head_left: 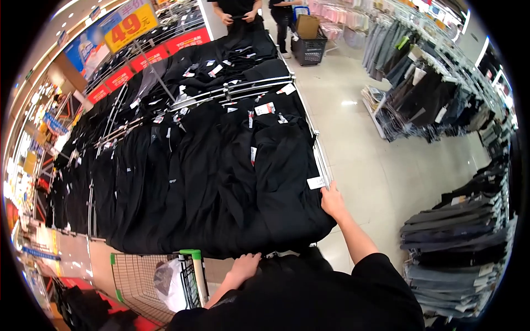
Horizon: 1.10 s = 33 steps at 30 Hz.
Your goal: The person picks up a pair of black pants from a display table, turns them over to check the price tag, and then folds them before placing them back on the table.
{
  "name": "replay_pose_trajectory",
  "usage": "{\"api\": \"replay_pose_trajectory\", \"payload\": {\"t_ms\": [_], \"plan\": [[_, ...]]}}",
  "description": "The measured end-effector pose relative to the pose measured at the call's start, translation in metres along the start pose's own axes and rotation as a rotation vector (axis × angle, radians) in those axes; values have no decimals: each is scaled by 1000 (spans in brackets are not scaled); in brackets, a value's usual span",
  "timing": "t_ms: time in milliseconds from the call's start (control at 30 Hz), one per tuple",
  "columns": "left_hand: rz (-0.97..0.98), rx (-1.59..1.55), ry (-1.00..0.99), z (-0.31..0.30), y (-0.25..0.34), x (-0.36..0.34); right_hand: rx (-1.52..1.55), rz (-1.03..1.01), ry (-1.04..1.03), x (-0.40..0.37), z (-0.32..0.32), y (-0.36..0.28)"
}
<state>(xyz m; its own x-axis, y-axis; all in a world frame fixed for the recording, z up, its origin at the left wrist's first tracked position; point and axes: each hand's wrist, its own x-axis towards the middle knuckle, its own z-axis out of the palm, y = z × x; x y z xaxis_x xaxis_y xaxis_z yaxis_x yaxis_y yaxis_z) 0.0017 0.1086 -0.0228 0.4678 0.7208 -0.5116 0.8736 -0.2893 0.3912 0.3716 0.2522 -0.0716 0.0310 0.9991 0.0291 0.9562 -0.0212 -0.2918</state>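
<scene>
Black trousers (284,165) lie flat side by side across the metal display rack, their lower ends hanging over its front edge. My right hand (333,201) is closed at the right side of the nearest pair, beside a white tag (315,182) and the side rail. Its far fingers are partly hidden by the cloth. Lower down, my left hand (244,267) is just below the front edge, near my body. Those fingers are bent together against dark cloth, and what they hold, if anything, is hidden.
A shopping cart (132,276) with a white bag stands at the rack's lower left. Beyond the rack are two other people and a dark basket (309,51). Hanging trousers (422,94) and stacked garments (452,243) line the right side of the aisle. A price sign (131,26) rises at upper left.
</scene>
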Motion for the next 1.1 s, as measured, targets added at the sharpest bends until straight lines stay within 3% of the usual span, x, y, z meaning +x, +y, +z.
{"api": "replay_pose_trajectory", "payload": {"t_ms": [267, 533, 600, 667, 800, 867, 933, 1100], "plan": [[-81, 27, 50, 1, 33, 21, 0, -93, 33, 4, 3, 2], [-293, -73, 14, 1, 103, 32, 224, -130, -163, 4, -11, 13], [-259, -97, 136, 16, 112, 34, 256, -132, -167, 14, -12, 16], [-333, -170, 90, 15, 123, 31, 249, -224, 81, 31, -15, 12], [-587, -398, 72, 19, 142, 16, 270, -256, 132, 84, -13, 9], [-693, -364, -8, 24, 150, 12, 265, -254, 78, 100, -6, 5], [-718, -428, 11, 32, 154, 10, 304, -54, -43, 109, -2, 0], [-824, -519, 11, 28, 159, 13, 221, -107, -36, 107, 0, 3]]}}
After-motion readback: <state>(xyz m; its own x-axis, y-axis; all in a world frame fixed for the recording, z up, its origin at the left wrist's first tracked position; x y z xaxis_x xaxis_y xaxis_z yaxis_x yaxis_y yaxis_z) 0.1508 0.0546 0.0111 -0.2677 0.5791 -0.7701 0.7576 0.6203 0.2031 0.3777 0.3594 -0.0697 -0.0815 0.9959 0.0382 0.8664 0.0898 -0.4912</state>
